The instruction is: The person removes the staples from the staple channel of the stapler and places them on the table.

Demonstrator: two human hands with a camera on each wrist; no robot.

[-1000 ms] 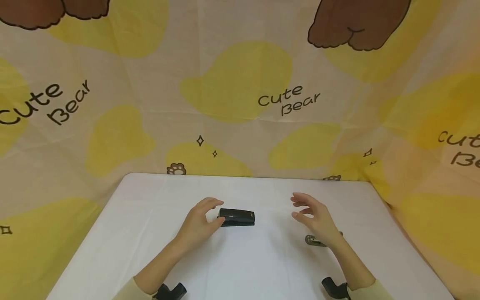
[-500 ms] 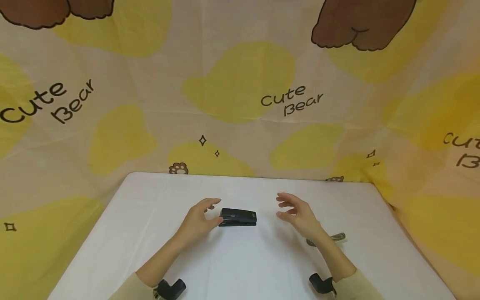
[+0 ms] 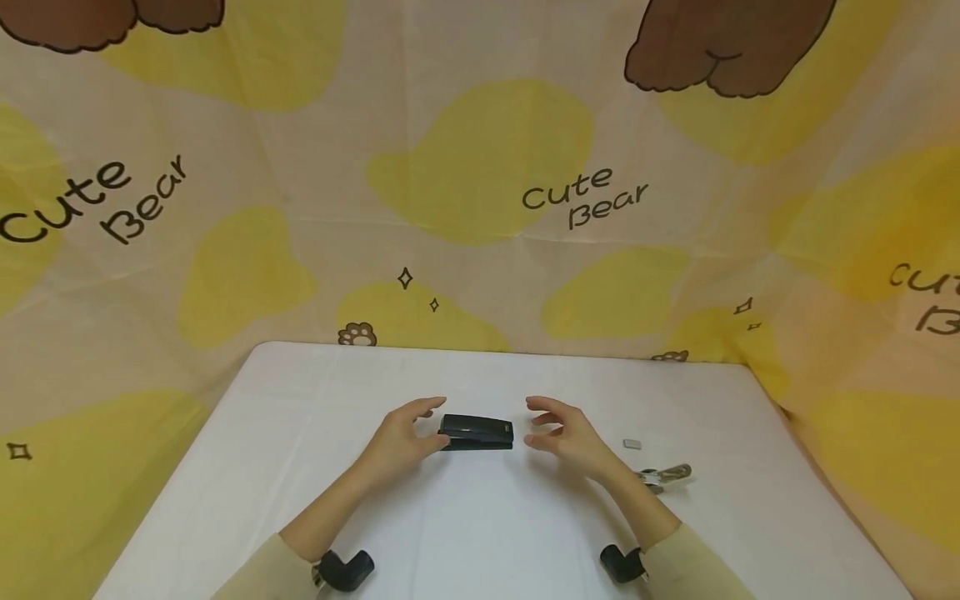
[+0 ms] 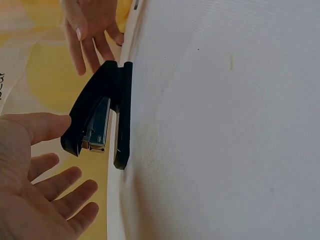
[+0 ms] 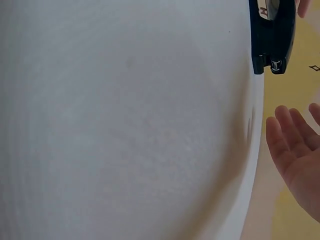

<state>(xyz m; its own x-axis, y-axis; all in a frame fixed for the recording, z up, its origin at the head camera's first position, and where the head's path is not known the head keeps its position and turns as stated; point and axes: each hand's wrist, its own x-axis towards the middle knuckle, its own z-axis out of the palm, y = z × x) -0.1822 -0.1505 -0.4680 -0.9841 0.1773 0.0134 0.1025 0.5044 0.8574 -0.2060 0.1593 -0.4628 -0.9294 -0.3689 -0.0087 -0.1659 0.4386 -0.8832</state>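
A black stapler (image 3: 477, 431) sits on the white table between both hands, its jaw end toward the left hand in the left wrist view. My left hand (image 3: 402, 443) is at the stapler's left end, fingers spread and relaxed, with the thumb overlapping that end in the head view. In the left wrist view the thumb tip is right at the upper arm of the stapler (image 4: 95, 107). My right hand (image 3: 567, 435) hovers just off the stapler's right end, its fingers loosely bent around nothing. In the right wrist view a gap shows between its fingers (image 5: 290, 132) and the stapler (image 5: 273, 37).
Right of the right hand lies a small grey block (image 3: 632, 444), perhaps a strip of staples. A metallic tool (image 3: 672, 474) lies behind the right forearm, partly hidden by it. A patterned yellow cloth (image 3: 480, 167) hangs behind the table (image 3: 465, 533).
My right hand has moved left toward the stapler, uncovering the small grey block and more of the metallic tool. The left hand and the stapler have hardly moved.
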